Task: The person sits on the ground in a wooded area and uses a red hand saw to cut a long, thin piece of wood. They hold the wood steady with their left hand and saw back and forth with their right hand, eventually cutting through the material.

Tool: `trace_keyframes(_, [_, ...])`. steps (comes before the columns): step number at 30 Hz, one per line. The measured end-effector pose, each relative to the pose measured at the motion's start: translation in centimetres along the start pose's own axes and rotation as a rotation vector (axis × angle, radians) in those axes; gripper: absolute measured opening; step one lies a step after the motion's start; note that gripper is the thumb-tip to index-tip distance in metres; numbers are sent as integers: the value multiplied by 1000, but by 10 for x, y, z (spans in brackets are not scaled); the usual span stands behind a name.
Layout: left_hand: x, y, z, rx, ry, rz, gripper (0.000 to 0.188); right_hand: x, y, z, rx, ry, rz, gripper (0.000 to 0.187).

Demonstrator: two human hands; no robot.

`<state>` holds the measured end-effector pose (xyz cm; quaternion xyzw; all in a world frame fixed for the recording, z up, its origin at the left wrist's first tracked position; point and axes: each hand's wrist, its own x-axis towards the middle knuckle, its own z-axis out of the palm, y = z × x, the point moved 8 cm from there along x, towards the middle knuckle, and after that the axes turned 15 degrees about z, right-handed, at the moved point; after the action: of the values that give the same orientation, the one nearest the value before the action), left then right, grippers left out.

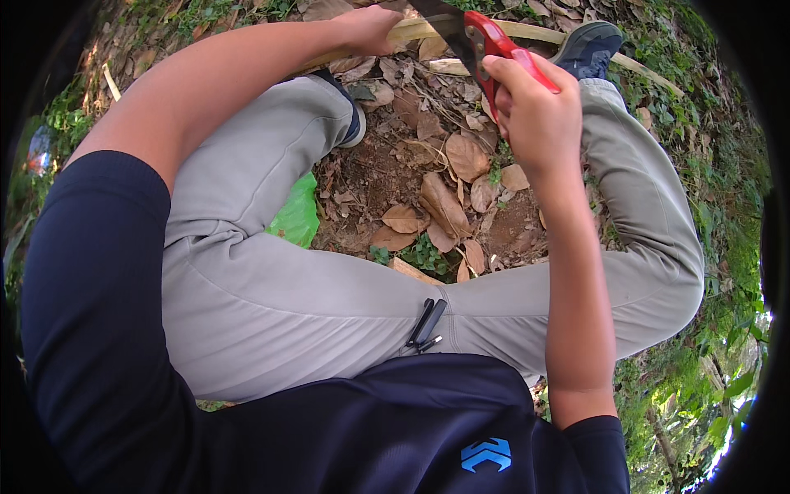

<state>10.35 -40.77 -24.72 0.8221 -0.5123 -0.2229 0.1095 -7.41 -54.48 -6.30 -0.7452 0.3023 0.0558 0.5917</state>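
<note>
My right hand (pixel 539 115) is wrapped round the red handle of a hand saw (pixel 492 37). The saw's dark blade points up and to the left and crosses a long, pale, peeled stick (pixel 527 33) near the top of the view. Whether its teeth touch the wood I cannot tell. At the stick's left part, my left hand (pixel 370 30) is closed round it, a little left of the blade, with its fingertips partly hidden. A second pale piece of wood (pixel 448 67) lies just below the stick, beside the blade.
My grey-trousered legs are bent on both sides, with a dark shoe (pixel 588 51) near the stick. Between them are dry brown leaves (pixel 444 206) on soil, a bright green sheet-like thing (pixel 298 216) and a wood piece (pixel 415 271). Green plants (pixel 716 239) grow at the right.
</note>
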Motion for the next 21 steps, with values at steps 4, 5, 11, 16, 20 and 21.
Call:
trace_keyframes(4, [-8,-2,-3,-27,93,-18,38,-33,-18,-9,-57,15,86,27])
trace_keyframes(5, [-12,-2,-5,-23,53,-50,38,-44,-25,-12,-73,8,92,27])
trace_keyframes(11, [-5,-2,-3,3,-41,-31,44,-38,-24,-7,-99,21,-7,24])
trace_keyframes(16, [5,4,2,0,27,43,60,-21,-28,15,-234,87,-50,30])
trace_keyframes(20, [-7,-11,13,14,-1,22,58,-51,-43,-10,-125,-86,134,28])
trace_keyframes(21, [-4,-3,5,62,12,29,56,-59,-41,-19,-39,-58,196,26])
